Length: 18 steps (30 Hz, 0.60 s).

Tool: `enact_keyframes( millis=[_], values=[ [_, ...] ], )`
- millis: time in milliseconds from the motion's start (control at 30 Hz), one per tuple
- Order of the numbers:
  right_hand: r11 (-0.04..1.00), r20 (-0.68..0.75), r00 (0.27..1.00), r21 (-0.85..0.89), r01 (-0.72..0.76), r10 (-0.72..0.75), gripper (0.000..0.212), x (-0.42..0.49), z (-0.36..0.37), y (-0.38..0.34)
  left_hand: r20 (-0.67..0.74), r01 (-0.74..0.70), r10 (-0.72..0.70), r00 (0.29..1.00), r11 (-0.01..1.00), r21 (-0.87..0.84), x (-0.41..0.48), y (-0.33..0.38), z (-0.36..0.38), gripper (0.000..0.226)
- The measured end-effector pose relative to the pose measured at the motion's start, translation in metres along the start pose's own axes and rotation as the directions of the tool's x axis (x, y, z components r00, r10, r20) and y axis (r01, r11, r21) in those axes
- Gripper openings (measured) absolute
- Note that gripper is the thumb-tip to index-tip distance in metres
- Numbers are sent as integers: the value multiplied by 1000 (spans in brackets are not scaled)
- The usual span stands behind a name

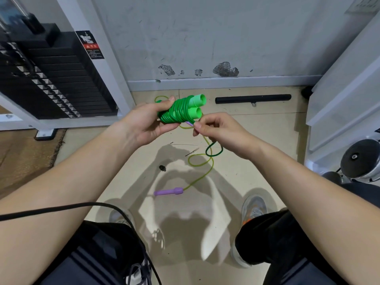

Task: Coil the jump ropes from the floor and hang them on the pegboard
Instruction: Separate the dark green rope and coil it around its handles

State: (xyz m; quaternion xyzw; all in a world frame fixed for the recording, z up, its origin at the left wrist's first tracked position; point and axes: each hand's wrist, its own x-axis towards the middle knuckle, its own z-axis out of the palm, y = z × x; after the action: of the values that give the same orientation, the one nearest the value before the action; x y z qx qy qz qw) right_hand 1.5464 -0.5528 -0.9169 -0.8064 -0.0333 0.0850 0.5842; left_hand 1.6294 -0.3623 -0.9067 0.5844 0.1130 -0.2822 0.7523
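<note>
My left hand (147,122) grips a green jump rope (181,110) whose cord is wound tightly round its two light green handles. My right hand (218,128) pinches the loose end of that dark green cord right beside the bundle; a short loop (213,150) hangs below the fingers. On the floor lies a second rope, a yellow-green cord (202,163) in loose curves with a purple handle (168,191) at its near end. A bit of purple shows just under the green bundle.
A black weight stack (53,79) in a white frame stands at the left. A black bar (253,98) lies along the wall's base. White frame parts (345,95) and dumbbells (359,161) are at the right. A black cable (61,207) crosses my left arm.
</note>
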Motion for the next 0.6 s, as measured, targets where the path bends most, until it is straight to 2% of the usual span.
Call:
enact_keyframes(
  millis=[67, 167, 300, 367, 500, 600],
  values=[
    [1000, 4, 1000, 9, 0, 0, 21, 1, 1, -1, -2, -2, 2, 1000, 1000, 2, 1, 0, 0, 34],
    [999, -13, 1000, 33, -6, 6, 21, 1, 7, -2, -97, -83, 79, 992, 996, -36, 3, -3, 0, 13],
    [987, -40, 999, -160, 25, -32, 25, -5, 15, -10, -269, -213, 206, 941, 977, 3, 10, -11, -2, 33],
    [978, -40, 998, -204, 35, -44, 26, -6, 17, -13, -290, -236, 230, 929, 972, 17, 11, -14, -1, 34],
    [998, -6, 999, -44, 53, -54, 29, -6, 7, -14, -223, -211, 196, 955, 977, -42, 7, -9, 2, 25],
    [996, 56, 998, 91, 4, -9, 33, -5, -1, -15, -141, -142, 134, 981, 989, -47, 3, -4, -1, 12]
  ],
)
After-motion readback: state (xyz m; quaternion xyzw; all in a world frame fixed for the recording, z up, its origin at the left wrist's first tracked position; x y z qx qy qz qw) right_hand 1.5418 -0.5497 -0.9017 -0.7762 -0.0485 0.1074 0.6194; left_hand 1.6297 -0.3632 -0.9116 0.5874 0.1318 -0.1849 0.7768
